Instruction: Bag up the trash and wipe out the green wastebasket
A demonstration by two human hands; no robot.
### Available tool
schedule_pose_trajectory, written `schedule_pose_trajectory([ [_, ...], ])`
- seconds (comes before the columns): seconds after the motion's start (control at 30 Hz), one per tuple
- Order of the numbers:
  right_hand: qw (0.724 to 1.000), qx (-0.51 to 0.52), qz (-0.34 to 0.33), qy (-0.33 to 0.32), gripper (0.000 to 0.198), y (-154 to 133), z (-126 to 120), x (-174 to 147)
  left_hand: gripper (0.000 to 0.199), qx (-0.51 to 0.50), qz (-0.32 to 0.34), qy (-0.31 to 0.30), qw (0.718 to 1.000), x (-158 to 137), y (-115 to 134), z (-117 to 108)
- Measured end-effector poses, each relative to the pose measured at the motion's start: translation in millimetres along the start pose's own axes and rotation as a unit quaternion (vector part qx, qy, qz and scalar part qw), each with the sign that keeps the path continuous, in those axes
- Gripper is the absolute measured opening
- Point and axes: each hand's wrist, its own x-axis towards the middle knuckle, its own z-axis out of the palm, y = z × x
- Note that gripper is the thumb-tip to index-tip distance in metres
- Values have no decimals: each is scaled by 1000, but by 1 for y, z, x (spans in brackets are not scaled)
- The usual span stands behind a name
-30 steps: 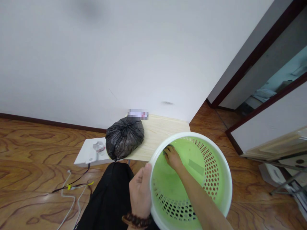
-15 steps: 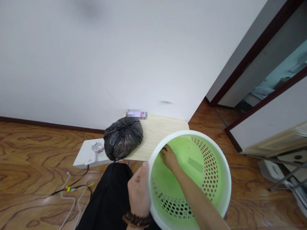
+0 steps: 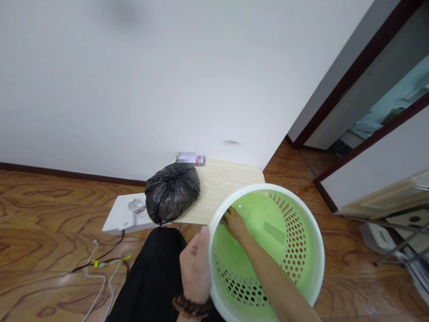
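A round plastic basket [image 3: 268, 223] with a white rim, green inside and perforated sides, is tilted so that its mouth faces me. My left hand [image 3: 197, 264], a beaded bracelet at its wrist, is closed on the left of the rim. Deep inside, my right hand [image 3: 236, 226] reaches to the upper left of the inner wall. Its fingers are bent over a small dark patch, partly hidden by the rim, and I cannot make out what they hold. Left of the basket, a knotted black plastic bag [image 3: 172, 192] sits full on a light wooden board [image 3: 224, 179].
A white box-like stand [image 3: 117, 212] carrying a small clear object [image 3: 136, 205] is beside the bag. Cables [image 3: 102, 277] lie on the wooden floor. Behind the board rises a white wall [image 3: 167, 80]. A doorway and a metal rack leg [image 3: 392, 250] are at right.
My right hand has slid slightly down along the basket's inner wall, and a dark patch shows at its fingers. The basket has shifted a little to the right with my left hand.
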Motion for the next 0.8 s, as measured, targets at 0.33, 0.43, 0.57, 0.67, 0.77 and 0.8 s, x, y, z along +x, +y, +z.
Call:
schedule_pose_trajectory([
  [0.33, 993, -94, -60, -37, 25, 19, -4, 2, 40, -16, -3, 39, 999, -7, 10, 7],
  [0.43, 992, -107, 48, 46, 30, 41, -16, 9, 41, -25, 0, 45, 999, -8, 12, 8],
  [0.57, 971, -83, 171, 145, 34, 54, -14, 8, 43, -13, -1, 51, 999, -7, 12, 8],
  [0.67, 993, -57, 82, 67, 31, 38, 5, -2, 42, 11, -8, 29, 999, -4, 7, 3],
  [0.77, 993, -38, -86, -69, 27, 21, 18, -11, 41, 21, -16, -11, 1000, -1, 0, -4],
  [0.8, 988, -37, -118, -93, 25, 19, 19, -11, 41, 21, -15, -16, 1000, 0, -2, -6],
])
